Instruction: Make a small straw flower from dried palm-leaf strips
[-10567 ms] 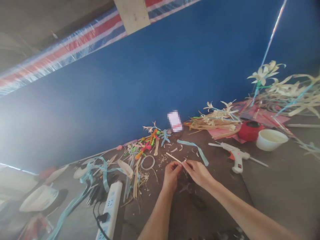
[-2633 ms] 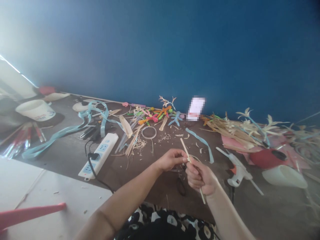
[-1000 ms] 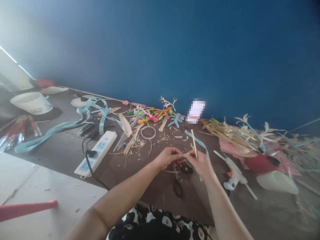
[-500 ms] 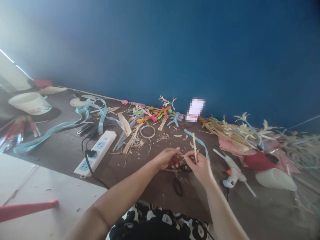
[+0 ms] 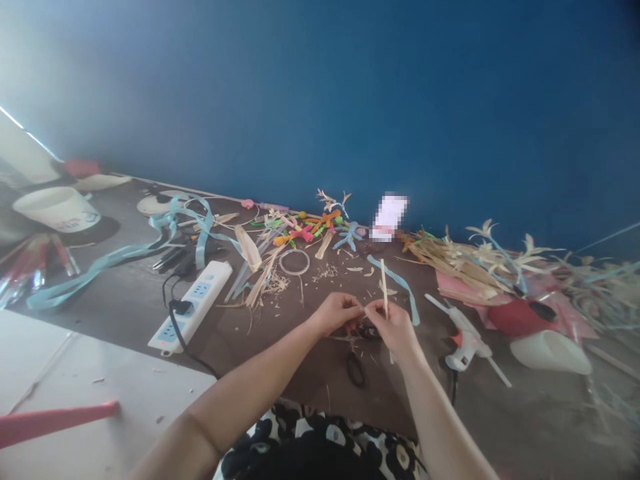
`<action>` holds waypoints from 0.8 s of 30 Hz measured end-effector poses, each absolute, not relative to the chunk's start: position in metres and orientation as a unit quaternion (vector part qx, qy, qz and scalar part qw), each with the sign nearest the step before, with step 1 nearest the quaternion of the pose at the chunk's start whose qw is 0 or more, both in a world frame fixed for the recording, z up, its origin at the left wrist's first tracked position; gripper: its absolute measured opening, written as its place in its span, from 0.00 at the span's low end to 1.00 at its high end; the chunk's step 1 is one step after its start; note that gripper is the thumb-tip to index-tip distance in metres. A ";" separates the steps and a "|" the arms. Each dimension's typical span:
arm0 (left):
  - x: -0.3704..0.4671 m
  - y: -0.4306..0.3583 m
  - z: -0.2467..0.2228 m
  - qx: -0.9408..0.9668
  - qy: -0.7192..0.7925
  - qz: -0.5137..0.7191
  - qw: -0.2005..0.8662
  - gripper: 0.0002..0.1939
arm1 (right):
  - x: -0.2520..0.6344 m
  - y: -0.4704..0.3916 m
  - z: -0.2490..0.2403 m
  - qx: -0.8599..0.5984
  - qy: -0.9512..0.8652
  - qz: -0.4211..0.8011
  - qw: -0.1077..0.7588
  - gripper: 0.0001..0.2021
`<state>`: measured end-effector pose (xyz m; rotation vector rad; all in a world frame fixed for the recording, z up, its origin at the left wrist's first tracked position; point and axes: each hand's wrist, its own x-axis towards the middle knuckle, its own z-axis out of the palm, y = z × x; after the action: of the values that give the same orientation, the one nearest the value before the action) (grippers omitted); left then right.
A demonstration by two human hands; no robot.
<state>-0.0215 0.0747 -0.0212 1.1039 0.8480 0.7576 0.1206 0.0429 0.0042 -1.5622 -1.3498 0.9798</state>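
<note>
My left hand and my right hand meet over the dark table, fingertips close together in a pinch. A thin pale stick stands up out of my right hand, held between its fingers. Whatever lies between the left fingertips is too small to make out. Below the hands lies a pair of scissors with black handles, partly covered by the hands. A light blue ribbon piece rests just beyond my right hand.
A white glue gun lies at the right, near a white cup. On the left is a power strip with a black cord. Behind are colourful pipe-cleaner pieces, a wire ring, dried husks and a phone.
My left fingers have closed into a pinch and come up against the right fingertips. My right hand has shifted slightly left with the stick, which now leans a little to the left.
</note>
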 end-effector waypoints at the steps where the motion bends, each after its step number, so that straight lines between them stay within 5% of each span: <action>1: -0.022 0.075 -0.021 0.501 0.382 0.339 0.699 0.15 | 0.120 0.044 0.003 -0.620 -0.526 0.405 0.418 0.13; 7: -0.024 0.075 -0.019 0.497 0.372 0.333 0.710 0.14 | 0.126 0.049 -0.004 -0.582 -0.445 0.543 0.411 0.18; 17: -0.024 0.076 -0.019 0.477 0.372 0.350 0.716 0.14 | 0.123 0.036 0.011 -0.637 -0.697 0.228 0.237 0.19; 24: -0.025 0.073 -0.018 0.512 0.371 0.347 0.693 0.16 | 0.115 0.037 0.011 -0.611 -0.699 0.260 0.267 0.21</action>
<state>-0.0248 0.0731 -0.0184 1.1441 0.8280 0.7753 0.1154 0.0371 0.0110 -1.6484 -1.8849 0.7004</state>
